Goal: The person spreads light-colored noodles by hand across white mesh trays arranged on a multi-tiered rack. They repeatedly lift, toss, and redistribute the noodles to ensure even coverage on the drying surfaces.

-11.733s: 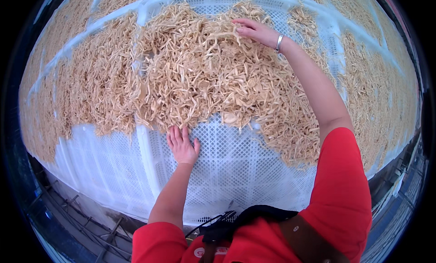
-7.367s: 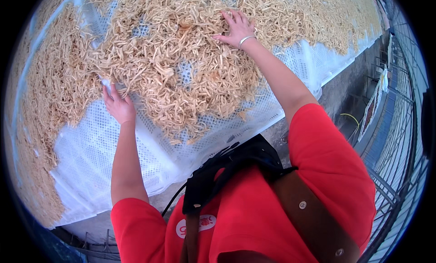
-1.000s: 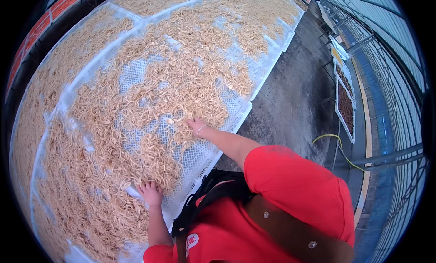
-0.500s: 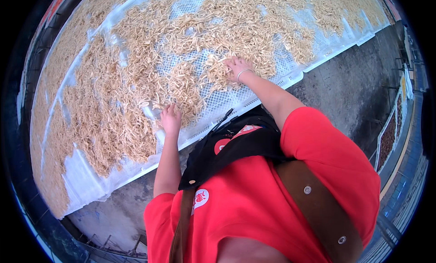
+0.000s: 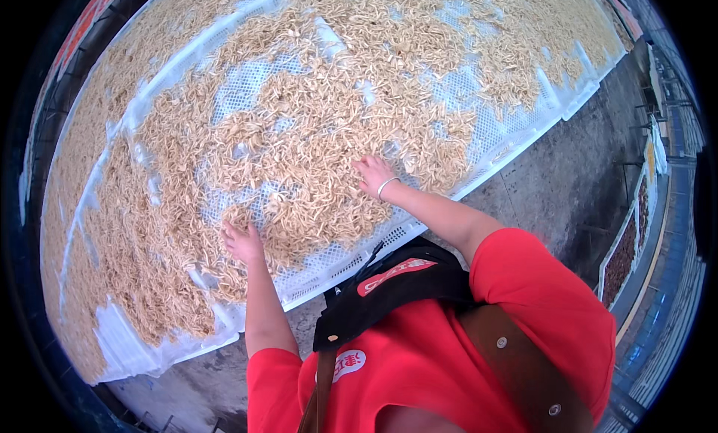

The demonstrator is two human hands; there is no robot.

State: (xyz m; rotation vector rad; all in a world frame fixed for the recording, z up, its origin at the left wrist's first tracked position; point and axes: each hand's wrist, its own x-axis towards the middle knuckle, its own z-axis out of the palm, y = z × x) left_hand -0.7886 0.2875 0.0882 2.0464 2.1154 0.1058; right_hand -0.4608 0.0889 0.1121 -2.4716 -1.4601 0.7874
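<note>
Pale tan dried strips (image 5: 314,134) lie in an uneven layer over a white mesh tray (image 5: 243,87), and lattice shows through in patches. My left hand (image 5: 243,242) is down among the strips towards the near left part of the tray, its thumb and fingers apart. Farther in and to the right, my right hand (image 5: 376,177), with a pale bracelet at the wrist, rests on the layer with fingers stretched out. Neither hand is seen gripping anything; a few fingertips are partly hidden by the strips.
More strip-covered trays (image 5: 82,246) adjoin on the left, past a raised white rim (image 5: 134,108). Grey concrete floor (image 5: 516,182) runs along the near edge. At the far right stands a frame holding dark reddish pieces (image 5: 619,268). A black apron (image 5: 396,287) hangs at my front.
The view has shifted, so the tray sits lower in it. Both hands have moved in from the near edge, and strips now cover mesh that was bare between them.
</note>
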